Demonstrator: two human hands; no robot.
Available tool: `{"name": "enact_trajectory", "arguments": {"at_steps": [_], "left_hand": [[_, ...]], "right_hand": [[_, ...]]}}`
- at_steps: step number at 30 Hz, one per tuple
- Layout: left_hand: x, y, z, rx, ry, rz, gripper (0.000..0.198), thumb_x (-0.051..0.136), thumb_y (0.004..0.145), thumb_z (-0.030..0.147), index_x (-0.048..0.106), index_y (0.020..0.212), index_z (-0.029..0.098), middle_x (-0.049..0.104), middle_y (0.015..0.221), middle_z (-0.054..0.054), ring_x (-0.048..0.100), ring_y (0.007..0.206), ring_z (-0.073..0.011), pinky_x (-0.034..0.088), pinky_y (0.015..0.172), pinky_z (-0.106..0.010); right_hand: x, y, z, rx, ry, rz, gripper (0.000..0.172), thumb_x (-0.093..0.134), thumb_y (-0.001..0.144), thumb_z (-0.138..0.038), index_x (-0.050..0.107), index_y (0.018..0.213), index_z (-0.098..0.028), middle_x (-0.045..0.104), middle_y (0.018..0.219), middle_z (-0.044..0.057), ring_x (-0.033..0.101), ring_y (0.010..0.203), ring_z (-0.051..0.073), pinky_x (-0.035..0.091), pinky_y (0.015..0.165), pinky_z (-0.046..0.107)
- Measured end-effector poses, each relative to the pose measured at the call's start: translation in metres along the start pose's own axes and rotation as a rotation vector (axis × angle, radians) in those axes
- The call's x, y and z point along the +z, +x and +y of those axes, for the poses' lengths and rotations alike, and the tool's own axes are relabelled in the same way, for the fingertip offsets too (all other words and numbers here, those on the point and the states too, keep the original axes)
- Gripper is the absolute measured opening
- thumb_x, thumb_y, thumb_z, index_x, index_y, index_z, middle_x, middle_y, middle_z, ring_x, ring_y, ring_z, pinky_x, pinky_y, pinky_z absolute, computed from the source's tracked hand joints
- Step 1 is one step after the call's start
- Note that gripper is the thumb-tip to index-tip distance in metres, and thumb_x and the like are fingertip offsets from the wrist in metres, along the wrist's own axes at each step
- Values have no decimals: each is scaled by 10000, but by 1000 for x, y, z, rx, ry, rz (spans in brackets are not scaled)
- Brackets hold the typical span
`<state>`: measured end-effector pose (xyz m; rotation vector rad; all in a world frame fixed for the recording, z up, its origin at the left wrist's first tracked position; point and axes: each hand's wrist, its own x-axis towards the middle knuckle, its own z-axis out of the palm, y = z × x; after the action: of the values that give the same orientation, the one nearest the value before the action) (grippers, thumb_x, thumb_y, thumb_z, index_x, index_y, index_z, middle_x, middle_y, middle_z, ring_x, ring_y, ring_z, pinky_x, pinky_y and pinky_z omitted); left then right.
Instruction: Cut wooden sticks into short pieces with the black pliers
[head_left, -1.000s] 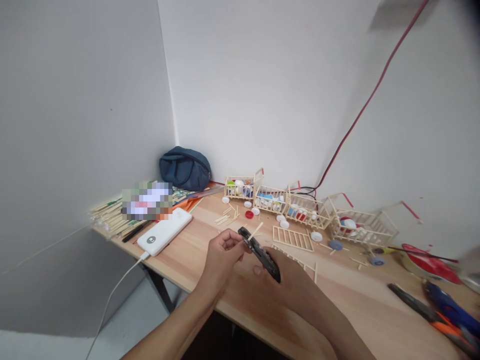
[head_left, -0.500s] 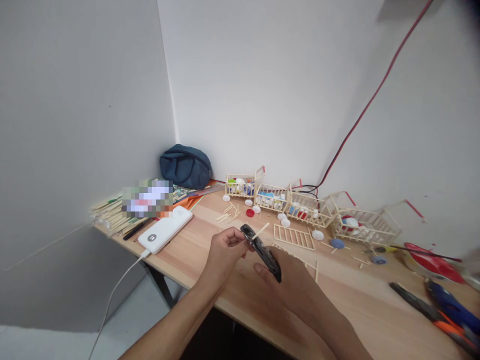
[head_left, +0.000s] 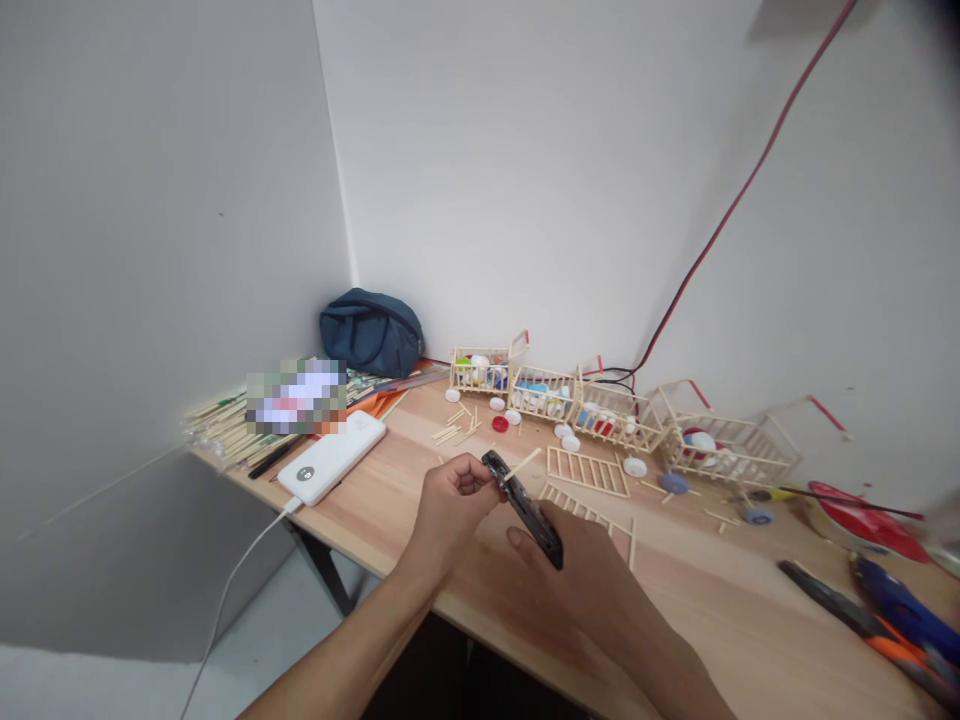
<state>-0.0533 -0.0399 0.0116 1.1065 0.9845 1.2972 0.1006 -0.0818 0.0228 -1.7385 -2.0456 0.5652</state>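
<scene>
My right hand (head_left: 577,560) is wrapped round a dark, narrow hand tool (head_left: 534,520), perhaps a multi-tool; its exact kind is not clear. Across the tool's far end lies a thin wooden stick (head_left: 525,463), pointing up and to the right. My left hand (head_left: 457,505) is closed in a pinch at the stick's near end, close beside the tool head. The fingertips partly hide where stick and tool meet. Just beyond the hands, flat ladder-like stick panels (head_left: 587,472) lie on the wooden table (head_left: 720,600).
Small stick-built carts (head_left: 544,394) filled with bottle caps line the wall. Cut stick pieces (head_left: 448,434) and a red cap (head_left: 500,424) lie nearby. A power bank (head_left: 332,458), bundled sticks (head_left: 232,430) and a blue bag (head_left: 373,332) are left; orange-handled pliers (head_left: 847,605) are right.
Both hands, the stick and the tool keep nearly the same place. The right hand and tool have shifted very slightly, and the view has moved a little.
</scene>
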Motion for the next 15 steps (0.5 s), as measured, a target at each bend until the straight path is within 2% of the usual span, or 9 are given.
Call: {"name": "enact_trajectory", "arguments": {"at_steps": [4, 8, 15], "left_hand": [[1, 0, 1, -30, 33, 17, 82, 618, 590, 139, 537, 587, 138, 608, 541, 16, 488, 480, -60, 346, 477, -166], [-1, 0, -2, -32, 72, 6, 78, 615, 616, 169, 547, 598, 135, 624, 563, -7, 473, 465, -59, 351, 471, -176], [-4, 2, -1, 17, 88, -71, 32, 583, 617, 114, 584, 646, 127, 658, 649, -42, 555, 561, -100, 414, 534, -205]], "right_hand": [[4, 1, 3, 29, -11, -19, 231, 450, 850, -405, 582, 834, -216, 660, 739, 33, 585, 661, 198, 321, 579, 264], [7, 2, 7, 35, 11, -38, 267, 419, 856, -437, 575, 832, -223, 666, 740, 31, 604, 688, 209, 343, 596, 270], [9, 3, 8, 25, 11, 3, 338, 385, 865, -478, 603, 920, -226, 680, 747, 41, 624, 698, 224, 367, 608, 280]]}}
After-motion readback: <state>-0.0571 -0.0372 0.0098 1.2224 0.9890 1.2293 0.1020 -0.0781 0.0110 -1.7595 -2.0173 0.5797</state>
